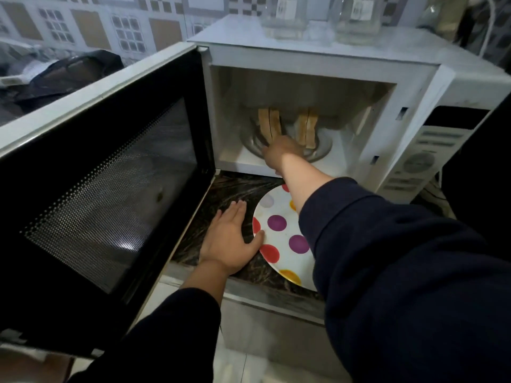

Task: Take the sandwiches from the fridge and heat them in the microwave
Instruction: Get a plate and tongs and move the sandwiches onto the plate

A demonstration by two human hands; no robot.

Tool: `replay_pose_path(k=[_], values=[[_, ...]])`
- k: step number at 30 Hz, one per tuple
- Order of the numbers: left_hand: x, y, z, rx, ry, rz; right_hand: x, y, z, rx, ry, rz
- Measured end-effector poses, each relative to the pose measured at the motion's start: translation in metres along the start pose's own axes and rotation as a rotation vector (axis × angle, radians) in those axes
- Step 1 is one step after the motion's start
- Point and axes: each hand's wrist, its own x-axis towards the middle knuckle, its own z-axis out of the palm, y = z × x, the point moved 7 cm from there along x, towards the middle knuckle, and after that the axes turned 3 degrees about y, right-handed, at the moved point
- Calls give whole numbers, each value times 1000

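Left hand (231,239) lies flat beside plate (279,239); right hand (279,154) touches sandwich (269,124), grip unclear.

My right arm, dark navy sleeve pushed up the forearm, stretches forward and slightly left. My right hand (279,153) is seen from the back, knuckles up, fingers pointing ahead and down; whether they pinch anything I cannot tell. My left arm, same dark sleeve, reaches forward lower down. My left hand (231,239) lies flat, palm down, fingers straight and together, thumb spread out to the right.
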Motion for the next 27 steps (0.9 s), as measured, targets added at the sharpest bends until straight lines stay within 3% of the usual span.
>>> replay_pose_path(k=[6, 14, 17, 23, 27], values=[[1, -1, 0, 7, 8, 0, 7, 6, -6, -4, 43, 64], [0, 0, -2, -6, -2, 1, -14, 49, -16, 626, -74, 157], [1, 0, -2, -3, -21, -5, -49, 70, -27, 570, -52, 166], [-1, 2, -1, 41, -43, -14, -133, 119, -36, 401, 1, -58], [-2, 2, 0, 66, -51, -16, -175, 148, -31, 280, 40, -103]])
